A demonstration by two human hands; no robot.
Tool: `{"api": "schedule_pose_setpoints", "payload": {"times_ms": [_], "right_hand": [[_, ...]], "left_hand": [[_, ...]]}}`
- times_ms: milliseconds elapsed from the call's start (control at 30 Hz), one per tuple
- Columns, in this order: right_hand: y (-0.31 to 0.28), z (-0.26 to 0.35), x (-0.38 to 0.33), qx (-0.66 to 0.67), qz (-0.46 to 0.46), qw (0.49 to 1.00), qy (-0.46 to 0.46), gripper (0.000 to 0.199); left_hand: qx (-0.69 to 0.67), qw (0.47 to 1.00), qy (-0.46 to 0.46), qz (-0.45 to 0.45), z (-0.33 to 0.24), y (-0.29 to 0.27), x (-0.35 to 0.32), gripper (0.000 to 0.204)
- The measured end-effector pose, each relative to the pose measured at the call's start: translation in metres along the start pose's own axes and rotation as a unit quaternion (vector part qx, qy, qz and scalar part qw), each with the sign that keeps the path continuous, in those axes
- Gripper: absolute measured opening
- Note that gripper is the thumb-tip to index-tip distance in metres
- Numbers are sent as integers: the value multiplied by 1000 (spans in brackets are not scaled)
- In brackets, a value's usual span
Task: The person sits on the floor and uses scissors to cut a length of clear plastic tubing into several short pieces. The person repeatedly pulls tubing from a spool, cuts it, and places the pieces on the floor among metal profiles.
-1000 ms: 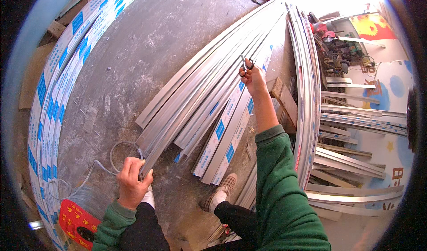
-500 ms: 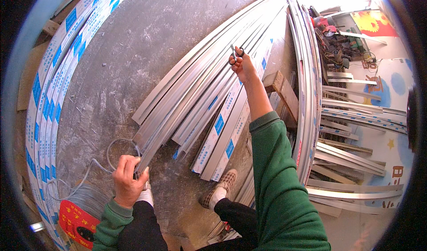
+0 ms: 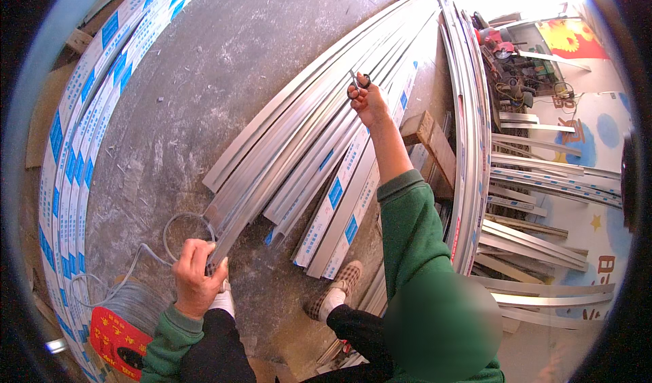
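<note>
My left hand (image 3: 195, 278) is closed in a pinch at the near end of a long metal profile (image 3: 234, 230). A thin grey strip (image 3: 165, 237) loops up beside the fingers. It runs back to a spool (image 3: 132, 305) with a red label at the lower left. The exact grip on strip and profile is hidden by the fingers. My right hand (image 3: 370, 104) reaches out over the fanned profiles, closed around a pair of scissors (image 3: 353, 81) with dark handles, blades pointing away from me.
Long profiles with blue-and-white film (image 3: 71, 159) curve along the left. More profiles (image 3: 468, 145) run at the right, near a wooden block (image 3: 435, 145). Short offcuts (image 3: 536, 240) lie by the wall, with power tools (image 3: 502, 47) farther back. My checked shoes (image 3: 343, 284) stand by the profile ends.
My right sleeve and elbow have shifted slightly to the left. The right hand with the scissors and the left hand at the profile end have stayed nearly in place.
</note>
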State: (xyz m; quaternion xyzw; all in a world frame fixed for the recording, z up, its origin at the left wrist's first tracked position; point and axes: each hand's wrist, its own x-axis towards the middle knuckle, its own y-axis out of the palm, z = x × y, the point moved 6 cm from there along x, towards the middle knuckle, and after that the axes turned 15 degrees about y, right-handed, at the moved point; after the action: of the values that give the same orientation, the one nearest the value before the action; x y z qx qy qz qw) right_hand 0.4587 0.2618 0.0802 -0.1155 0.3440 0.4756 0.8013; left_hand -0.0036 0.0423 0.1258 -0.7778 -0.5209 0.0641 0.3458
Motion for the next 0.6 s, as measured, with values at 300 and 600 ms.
{"api": "schedule_pose_setpoints", "payload": {"times_ms": [300, 600], "right_hand": [[7, 17, -2, -29, -141, 982, -123, 19], [-5, 64, 29, -109, -207, 964, -129, 22]], "left_hand": [[-19, 1000, 9, -12, -7, -4, 3, 33], [8, 999, 48, 13, -9, -7, 3, 35]]}}
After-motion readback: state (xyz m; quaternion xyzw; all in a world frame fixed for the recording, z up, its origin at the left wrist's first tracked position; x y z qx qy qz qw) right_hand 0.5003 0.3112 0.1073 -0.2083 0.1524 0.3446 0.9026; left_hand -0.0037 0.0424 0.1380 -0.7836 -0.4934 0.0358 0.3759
